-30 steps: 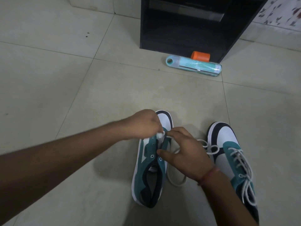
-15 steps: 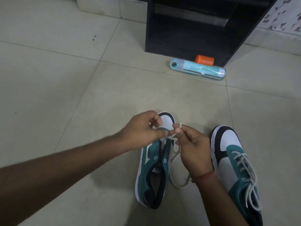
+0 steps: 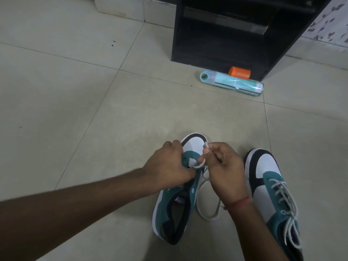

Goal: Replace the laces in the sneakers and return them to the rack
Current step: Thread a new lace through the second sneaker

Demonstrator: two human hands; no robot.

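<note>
Two teal, white and black sneakers lie on the tiled floor. The left sneaker (image 3: 174, 210) has open eyelets; my left hand (image 3: 169, 166) grips its upper near the toe end. My right hand (image 3: 222, 166) pinches the tip of a white lace (image 3: 207, 204) just above the toe, and the rest of the lace loops on the floor between the shoes. The right sneaker (image 3: 271, 185) is fully laced and lies beside my right wrist. The black rack (image 3: 226, 34) stands at the far side, its lower shelf open.
A pale blue tube-shaped package (image 3: 231, 83) and an orange cylinder (image 3: 239, 72) lie on the floor right in front of the rack. A patterned wall (image 3: 329, 21) is at the far right, a pale skirting block (image 3: 131, 8) at the back left.
My left hand has dropped from the lace onto the left sneaker's upper. My right hand has drawn the lace tip up and slightly right over the toe.
</note>
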